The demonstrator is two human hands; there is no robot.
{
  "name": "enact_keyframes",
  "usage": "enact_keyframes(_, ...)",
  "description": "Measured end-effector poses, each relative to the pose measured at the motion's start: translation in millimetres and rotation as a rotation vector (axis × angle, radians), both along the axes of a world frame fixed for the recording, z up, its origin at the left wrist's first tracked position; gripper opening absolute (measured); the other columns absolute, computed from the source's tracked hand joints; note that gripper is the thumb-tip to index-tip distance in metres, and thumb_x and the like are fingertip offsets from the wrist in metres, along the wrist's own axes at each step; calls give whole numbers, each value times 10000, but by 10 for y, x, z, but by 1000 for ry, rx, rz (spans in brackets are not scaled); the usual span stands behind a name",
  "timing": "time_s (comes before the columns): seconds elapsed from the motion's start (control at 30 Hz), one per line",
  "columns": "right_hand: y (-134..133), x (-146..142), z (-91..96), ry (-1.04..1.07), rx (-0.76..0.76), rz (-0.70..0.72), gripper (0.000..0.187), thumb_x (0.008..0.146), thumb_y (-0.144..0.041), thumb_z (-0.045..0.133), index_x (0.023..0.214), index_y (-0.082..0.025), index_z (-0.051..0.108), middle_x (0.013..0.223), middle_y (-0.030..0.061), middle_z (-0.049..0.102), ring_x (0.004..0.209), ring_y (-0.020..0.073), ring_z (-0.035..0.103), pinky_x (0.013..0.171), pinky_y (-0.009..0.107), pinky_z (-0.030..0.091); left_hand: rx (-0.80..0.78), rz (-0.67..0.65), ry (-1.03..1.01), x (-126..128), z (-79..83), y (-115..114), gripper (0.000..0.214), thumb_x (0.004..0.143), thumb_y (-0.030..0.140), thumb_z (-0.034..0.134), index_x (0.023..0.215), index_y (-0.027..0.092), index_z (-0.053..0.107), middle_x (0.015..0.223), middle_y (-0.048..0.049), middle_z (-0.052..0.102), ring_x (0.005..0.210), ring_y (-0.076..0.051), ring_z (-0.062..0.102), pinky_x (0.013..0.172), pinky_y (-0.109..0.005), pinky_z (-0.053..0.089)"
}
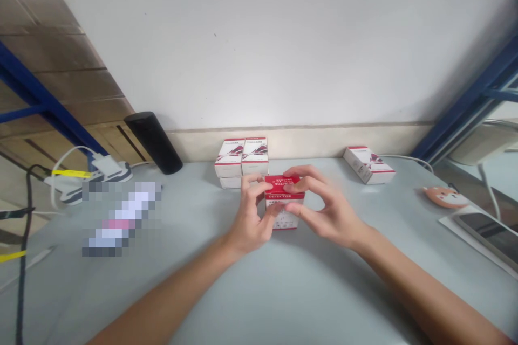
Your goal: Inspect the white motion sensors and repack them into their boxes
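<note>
Smooth printed card forms the red-topped box [283,197], as it does the stack [254,153] and the lone box [370,166] along the back edge of the surface [194,302], itself smooth and matt. Near the back left corner, the cylinder [154,143] looks like matt plastic, the power strip [75,187] smooth hard plastic. The wall [263,54] appears matt, the frame [60,121] painted metal.

Red with white lettering is displayed atop the near box [285,221] between the left hand [254,215] and right hand [329,213]; its front is printed white, banded red. White with dark red streaks is borne by the paired boxes [254,151] beyond the left hand. The tabletop [267,296] below is coloured grey-blue. Black is shown by the cylinder [154,143] left of both hands, orange and white by the rounded object [447,197] right of them.
</note>
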State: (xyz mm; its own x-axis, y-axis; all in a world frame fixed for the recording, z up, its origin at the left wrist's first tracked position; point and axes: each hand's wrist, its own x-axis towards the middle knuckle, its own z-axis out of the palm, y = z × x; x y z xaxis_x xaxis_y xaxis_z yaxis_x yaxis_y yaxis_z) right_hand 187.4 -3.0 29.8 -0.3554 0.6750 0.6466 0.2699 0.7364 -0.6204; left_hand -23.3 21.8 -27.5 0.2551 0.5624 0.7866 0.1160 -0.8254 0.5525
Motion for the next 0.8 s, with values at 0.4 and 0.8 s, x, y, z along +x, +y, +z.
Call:
enact_keyframes(0.4,17,-288,-294,135,-204,-136,738,893,-404,780,1533,-314,424,1234,83,688,975,229,709,913,448,604,-160,292,-307,-162,391,255,285,1004,450,627,1210,275,537,1193,-60,614,984,-176,683,838,-304,589)
enact_keyframes(0.8,665,-1105,109,-380,368,-354,471,951,-358,736,1410,-330,637,1367,71,689,1283,331,531,1073,493,460,-518,571,-367,-584,103,739,450,1083,429,305,1339,194,591,1363,-133,673,1294,-262,629,1116,-430,480)
